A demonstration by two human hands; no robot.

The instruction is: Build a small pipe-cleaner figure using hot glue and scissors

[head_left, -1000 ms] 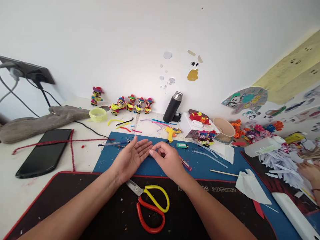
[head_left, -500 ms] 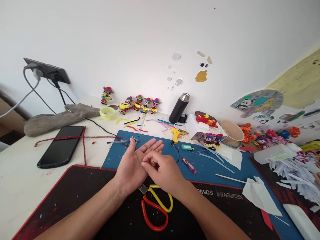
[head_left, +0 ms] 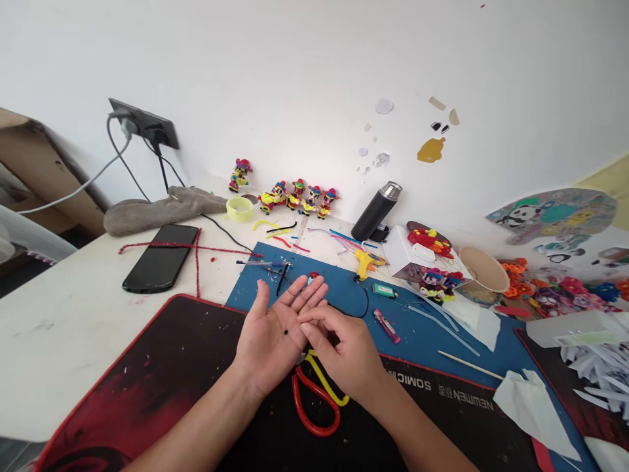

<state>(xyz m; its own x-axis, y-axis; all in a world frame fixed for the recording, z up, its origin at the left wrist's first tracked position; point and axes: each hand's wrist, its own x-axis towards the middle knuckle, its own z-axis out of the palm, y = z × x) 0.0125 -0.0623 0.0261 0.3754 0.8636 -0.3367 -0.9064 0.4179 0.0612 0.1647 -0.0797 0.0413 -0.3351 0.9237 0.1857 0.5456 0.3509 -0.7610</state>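
Observation:
My left hand [head_left: 275, 328] lies palm up with its fingers stretched out. A tiny black bit [head_left: 286, 332] rests on its palm. Thumb and forefinger of my right hand [head_left: 339, 341] are pinched together over the base of the left fingers; whatever they hold is too small or hidden to make out. Under both hands are scissors [head_left: 317, 430] with one red and one yellow handle, their blades mostly covered. Beyond the left fingers, a short black fuzzy strip [head_left: 282, 279] lies on the blue mat [head_left: 314, 262].
A phone [head_left: 160, 262] with red pipe cleaners [head_left: 198, 275] across it lies left. Small colourful figures [head_left: 295, 195] stand along the wall. Further right are a black flask [head_left: 376, 213], a yellow glue gun [head_left: 364, 264], a pink lighter [head_left: 387, 326] and a wooden stick [head_left: 469, 364].
The view has turned left, so things appear further right. My right hand has drawn back slightly from the left palm, where the black bit now shows. The left hand stays palm up.

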